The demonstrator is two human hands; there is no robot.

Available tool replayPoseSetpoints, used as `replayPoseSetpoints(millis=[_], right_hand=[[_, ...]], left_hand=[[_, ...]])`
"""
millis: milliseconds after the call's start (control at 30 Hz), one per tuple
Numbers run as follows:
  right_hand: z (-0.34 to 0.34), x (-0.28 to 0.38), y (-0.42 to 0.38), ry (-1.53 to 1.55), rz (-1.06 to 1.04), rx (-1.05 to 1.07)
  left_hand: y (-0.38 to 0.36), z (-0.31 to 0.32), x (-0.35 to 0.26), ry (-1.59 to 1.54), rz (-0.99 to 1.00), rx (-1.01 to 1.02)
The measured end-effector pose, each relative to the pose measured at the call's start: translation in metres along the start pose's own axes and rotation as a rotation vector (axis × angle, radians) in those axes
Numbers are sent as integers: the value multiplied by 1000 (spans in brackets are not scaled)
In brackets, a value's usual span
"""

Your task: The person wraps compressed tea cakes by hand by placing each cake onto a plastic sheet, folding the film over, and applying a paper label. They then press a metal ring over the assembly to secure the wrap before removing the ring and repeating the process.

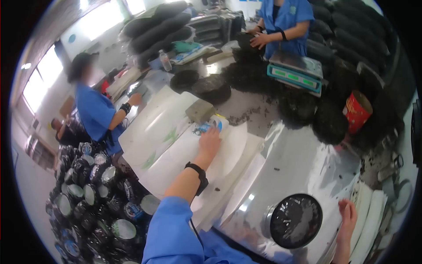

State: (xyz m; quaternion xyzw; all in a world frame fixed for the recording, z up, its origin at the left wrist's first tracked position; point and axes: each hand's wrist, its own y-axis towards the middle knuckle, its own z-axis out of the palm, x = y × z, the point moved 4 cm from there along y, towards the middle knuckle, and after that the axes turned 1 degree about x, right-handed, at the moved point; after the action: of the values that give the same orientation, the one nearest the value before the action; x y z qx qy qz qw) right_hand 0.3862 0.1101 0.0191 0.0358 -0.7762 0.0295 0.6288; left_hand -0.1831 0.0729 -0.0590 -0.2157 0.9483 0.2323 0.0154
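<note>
My left hand [210, 143] reaches forward over white sheets, its fingertips closed on one of the blue-and-white printed labels [202, 128]. Just beyond the fingers sits a small grey-brown block [200, 111]. Low on the right, my right hand [347, 216] is held with its fingers loosely stretched and nothing visible in them. To its left, on shiny clear film [250, 215], stands a round tin-like mould [296, 221] with dark, flaky material inside. The fingertips of my right hand stay apart from its rim.
A scale [294, 78], dark round cakes [211, 88], a red tub [358, 110] and a bottle [165, 60] stand across the table. Wrapped round packs [101, 193] are heaped at left. One co-worker [94, 105] stands left; another [288, 26] handles dark material at the back.
</note>
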Motion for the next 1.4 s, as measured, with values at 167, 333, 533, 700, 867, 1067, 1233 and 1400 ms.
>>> replayPoseSetpoints(millis=[167,333,533,700,867,1067,1233,1400], right_hand=[[-56,-112,-1,55,160,-119],[-67,-161,-6,52,184,-162],[-53,-144,-9,-28,237,-180],[-32,-75,-19,59,161,-204],[27,46,-75,585,314,651],[51,19,-88,-186,88,527],[72,21,-37,-784,-508,207],[51,20,-34,-923,-443,-21]], left_hand=[[-3,22,10,61,-20,2],[11,-8,7,-129,-202,66],[41,-47,11,-40,-163,11],[21,-224,-121,-586,110,-169],[-115,-228,-217,-634,1063,358],[-178,-184,-243,-616,1202,342],[-172,-113,-243,-564,1083,370],[-169,-126,-229,-513,828,546]])
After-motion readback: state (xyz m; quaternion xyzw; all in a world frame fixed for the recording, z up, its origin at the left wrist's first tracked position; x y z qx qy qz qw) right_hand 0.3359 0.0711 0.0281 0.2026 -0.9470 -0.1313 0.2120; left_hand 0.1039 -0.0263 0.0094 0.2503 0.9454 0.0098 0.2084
